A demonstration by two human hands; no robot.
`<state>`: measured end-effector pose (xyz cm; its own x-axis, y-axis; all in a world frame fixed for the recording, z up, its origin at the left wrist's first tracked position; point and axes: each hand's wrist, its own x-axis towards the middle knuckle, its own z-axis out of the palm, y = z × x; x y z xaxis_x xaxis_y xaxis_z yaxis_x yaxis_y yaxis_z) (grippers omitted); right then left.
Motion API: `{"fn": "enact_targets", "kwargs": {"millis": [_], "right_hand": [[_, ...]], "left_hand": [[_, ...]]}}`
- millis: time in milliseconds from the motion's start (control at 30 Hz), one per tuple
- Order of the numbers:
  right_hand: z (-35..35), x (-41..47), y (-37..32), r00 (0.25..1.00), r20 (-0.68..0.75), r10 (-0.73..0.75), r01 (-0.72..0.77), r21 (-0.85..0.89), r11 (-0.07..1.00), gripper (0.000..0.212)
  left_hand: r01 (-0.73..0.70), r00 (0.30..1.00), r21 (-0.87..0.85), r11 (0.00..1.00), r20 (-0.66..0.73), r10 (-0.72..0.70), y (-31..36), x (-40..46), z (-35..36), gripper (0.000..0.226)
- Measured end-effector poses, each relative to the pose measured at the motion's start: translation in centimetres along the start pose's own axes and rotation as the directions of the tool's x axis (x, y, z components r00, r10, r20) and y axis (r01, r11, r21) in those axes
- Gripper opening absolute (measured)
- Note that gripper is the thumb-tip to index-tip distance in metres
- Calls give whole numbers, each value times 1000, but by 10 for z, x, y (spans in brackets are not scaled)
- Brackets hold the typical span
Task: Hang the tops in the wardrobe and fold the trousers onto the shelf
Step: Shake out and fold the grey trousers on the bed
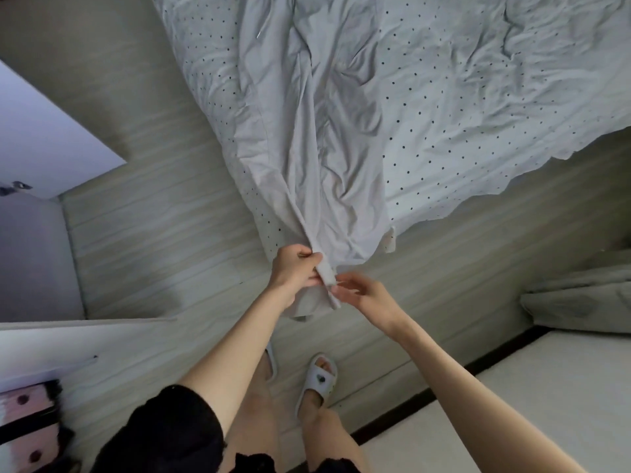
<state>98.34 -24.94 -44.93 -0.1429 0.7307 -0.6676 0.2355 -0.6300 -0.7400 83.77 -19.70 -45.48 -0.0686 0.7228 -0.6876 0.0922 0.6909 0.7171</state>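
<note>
Pale grey trousers (317,148) lie lengthwise on the dotted bedsheet (478,97), their near end hanging over the bed's edge. My left hand (297,268) pinches the gathered waistband end of the trousers just off the bed. My right hand (358,295) is right beside it, fingers loosely spread and touching the same fabric edge; whether it grips the cloth I cannot tell. A second corner of the waistband (389,238) sticks out to the right at the bed's edge.
An open white wardrobe door (51,138) stands at the left, with a pink-and-black striped item (30,425) at the lower left. Wood-look floor (153,233) runs between bed and wardrobe. My feet in pale slippers (317,380) stand below. A pale low surface (546,387) lies at the right.
</note>
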Motion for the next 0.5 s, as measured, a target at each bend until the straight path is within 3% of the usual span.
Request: {"fn": "enact_targets", "kwargs": {"millis": [100, 233, 333, 500], "right_hand": [[-12, 0, 13, 999, -51, -15, 9, -113, 994, 48], [-25, 17, 25, 929, -363, -77, -47, -320, 946, 16], [-46, 31, 36, 890, -457, -2, -137, -272, 953, 23], [-74, 54, 47, 824, -520, 223, -290, -50, 956, 29]], "left_hand": [[-57, 998, 163, 985, 44, 51, 6, 13, 27, 9], [-188, 980, 436, 880, 141, 139, 9, 27, 50, 19], [-181, 974, 480, 858, 207, 90, 10, 39, 51, 22], [-82, 995, 463, 883, 84, 49, 20, 73, 25, 21]]}}
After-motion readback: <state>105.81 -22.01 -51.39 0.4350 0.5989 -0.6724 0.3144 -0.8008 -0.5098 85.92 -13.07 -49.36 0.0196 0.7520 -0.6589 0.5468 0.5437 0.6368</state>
